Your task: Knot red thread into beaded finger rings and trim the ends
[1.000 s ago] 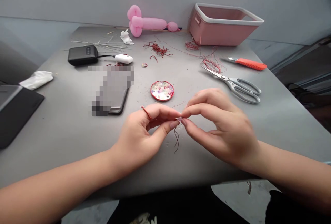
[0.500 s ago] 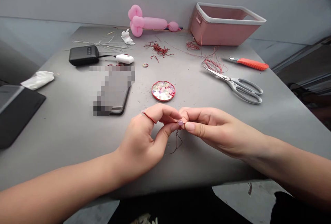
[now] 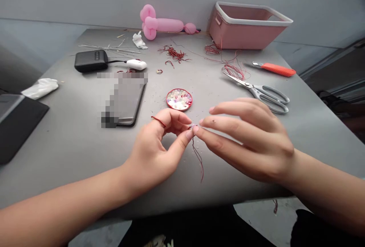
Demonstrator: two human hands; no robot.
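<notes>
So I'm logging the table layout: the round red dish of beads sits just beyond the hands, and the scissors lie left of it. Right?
Not quite. In the head view the round red dish of beads does sit just beyond the hands, but the scissors lie to its right, not left.

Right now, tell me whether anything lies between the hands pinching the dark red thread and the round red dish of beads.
Nothing visible does. The round red dish of beads sits just beyond the left hand and right hand, with only bare grey table between; the dark red thread hangs nearer the table's edge.

We see a matt grey table (image 3: pixel 71 136), shiny metal scissors (image 3: pixel 256 91), a thin red thread (image 3: pixel 199 158), a glossy plastic box (image 3: pixel 245 30).
</notes>
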